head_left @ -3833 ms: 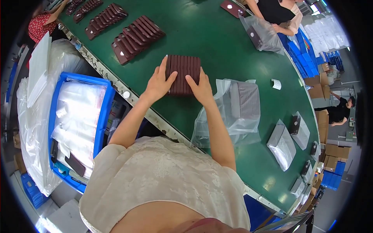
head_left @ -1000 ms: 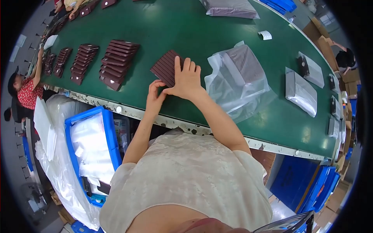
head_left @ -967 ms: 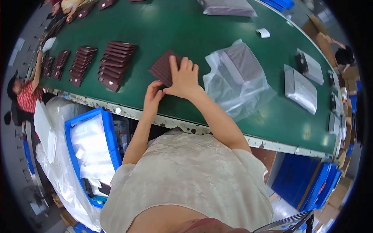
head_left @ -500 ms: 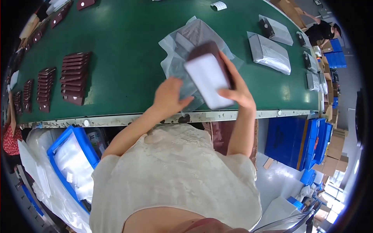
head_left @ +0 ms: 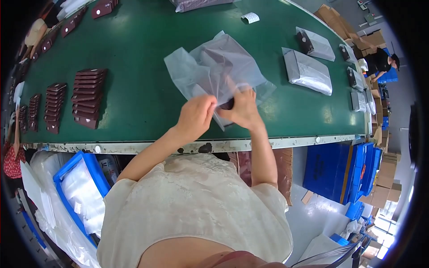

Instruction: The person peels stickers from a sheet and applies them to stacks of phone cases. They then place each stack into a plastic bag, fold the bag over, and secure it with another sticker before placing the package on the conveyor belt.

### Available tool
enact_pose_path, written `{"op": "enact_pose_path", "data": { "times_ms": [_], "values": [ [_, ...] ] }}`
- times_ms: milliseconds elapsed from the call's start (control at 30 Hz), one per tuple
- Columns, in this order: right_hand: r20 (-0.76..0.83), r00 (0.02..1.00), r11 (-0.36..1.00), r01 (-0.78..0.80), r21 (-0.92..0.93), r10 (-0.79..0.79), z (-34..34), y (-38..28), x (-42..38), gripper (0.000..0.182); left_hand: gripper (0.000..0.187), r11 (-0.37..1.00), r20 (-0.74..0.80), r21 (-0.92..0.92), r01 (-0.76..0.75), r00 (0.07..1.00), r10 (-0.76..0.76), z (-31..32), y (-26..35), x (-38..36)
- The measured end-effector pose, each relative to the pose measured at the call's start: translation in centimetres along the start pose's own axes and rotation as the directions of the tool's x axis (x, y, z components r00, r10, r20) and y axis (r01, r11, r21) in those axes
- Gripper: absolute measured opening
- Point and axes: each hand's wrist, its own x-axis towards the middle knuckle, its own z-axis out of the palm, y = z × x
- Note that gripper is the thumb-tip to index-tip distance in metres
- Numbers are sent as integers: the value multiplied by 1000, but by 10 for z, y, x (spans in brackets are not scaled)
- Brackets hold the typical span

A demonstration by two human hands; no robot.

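A clear plastic bag lies crumpled on the green table in front of me, its mouth towards me. At the bag's near edge, my left hand is closed, pinching the plastic between thumb and fingers. My right hand grips a dark maroon flat box at the bag's mouth. Most of the box is hidden by the film and my fingers. How far it is inside I cannot make out exactly.
Rows of maroon flat pieces stand on the left of the green table. Wrapped packages lie at the right, near a white paper slip. A blue-rimmed bin and blue crates stand below the edge. Other people work at both sides.
My right hand has brought the maroon box down and left to the bag's mouth. My left hand has closed on the bag's edge. A wrapped package has come into view at the far edge.
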Motion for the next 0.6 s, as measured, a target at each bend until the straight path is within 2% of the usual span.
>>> {"op": "enact_pose_path", "data": {
  "times_ms": [33, 67, 100, 133, 167, 233, 300, 333, 367, 433, 467, 567, 600],
  "values": [
    [-5, 1000, 1000, 8, -1, -8, 12, -6, 11, 103, 9, 998, 5, -23, -60, 998, 60, 0, -1, -1],
    [-183, 978, 992, 83, -99, -100, 29, -10, 23, 102, 9, 998, -1, -18, -64, 998, 64, -2, 1, -3],
    [-345, 916, 969, 137, -206, -202, 42, -14, 35, 102, 9, 993, 79, -103, 53, 996, -45, -4, 3, -7],
    [-346, 915, 968, 142, -209, -209, 48, -23, 47, 102, 9, 968, 167, -180, 177, 975, -147, -8, 5, -11],
    [-343, 928, 976, 79, -204, -147, 54, -31, 61, 100, 10, 922, 261, -243, 303, 935, -239, -14, 5, -14],
    [-336, 941, 980, -36, -197, -33, 61, -52, 83, 98, 9, 903, 269, -274, 331, 928, -258, -35, 4, -15],
    [-326, 945, 987, -34, -155, -18, 62, -84, 88, 97, 8, 856, 299, -335, 393, 906, -299, -67, 1, -14],
    [-311, 950, 993, -47, -111, 10, 61, -101, 91, 96, 8, 859, 278, -328, 393, 909, -310, -83, 1, -12],
    [-292, 956, 996, -54, -68, 32, 65, -117, 96, 95, 8, 905, 264, -267, 331, 928, -261, -102, 3, -12],
    [-289, 956, 996, 29, -82, -52, 93, -143, 113, 96, 10, 967, 254, -131, 217, 950, -179, -133, 5, -22],
    [-296, 950, 992, 76, -97, -102, 112, -154, 118, 96, 10, 965, 236, -114, 236, 950, -205, -142, -1, -33],
    [-308, 931, 978, 159, -135, -194, 151, -175, 129, 98, 16, 851, 285, -39, 523, 822, -493, -165, -37, -63],
    [-319, 921, 968, 174, -180, -225, 158, -177, 135, 98, 16, 853, 259, -32, 521, 828, -497, -173, -45, -68]
  ]
}}
